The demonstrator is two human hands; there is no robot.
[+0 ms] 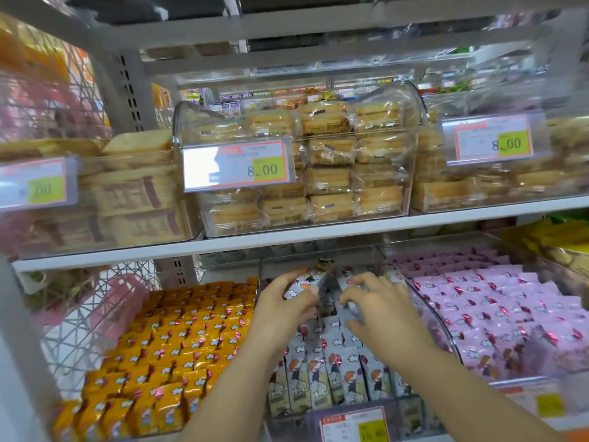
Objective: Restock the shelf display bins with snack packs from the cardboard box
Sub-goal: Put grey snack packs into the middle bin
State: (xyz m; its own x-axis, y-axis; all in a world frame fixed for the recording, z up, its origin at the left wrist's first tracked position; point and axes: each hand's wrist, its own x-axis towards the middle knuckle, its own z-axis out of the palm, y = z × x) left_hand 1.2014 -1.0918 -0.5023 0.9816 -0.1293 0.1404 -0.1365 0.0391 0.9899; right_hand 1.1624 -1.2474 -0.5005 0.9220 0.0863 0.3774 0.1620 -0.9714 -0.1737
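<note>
— Where are the hands?
— Both are inside the middle bin (439, 325), one level under the upper shelf (287, 242), and they reach toward the bin's back.

— What is the left hand (282, 311) doing?
— Its fingers (291, 279) are curled round a grey pack (301, 287), with the thumb on the near side. The pack tilts to the right.

— And the right hand (381, 309)?
— Its fingers (366, 280) are bent and a little spread, gripping more grey packs (345, 283). Blur hides how many. The two hands are close together and their packs nearly meet.

— Where is the rest of that stock?
— Rows of grey packs (334, 374) stand upright in the front part of the same bin, from just below the hands to its front wall. A price tag (353, 425) hangs on that wall.

— What flanks the bin?
— Orange packs (165, 339) fill the bin to the left in tight rows. Pink packs (497, 301) fill the one to the right.

— And above?
— On the upper shelf is a clear domed case (411, 100) stacked with wrapped cakes (331, 180). A tag (237, 165) on its front reads 8.00. Similar cases stand on either side of it.
</note>
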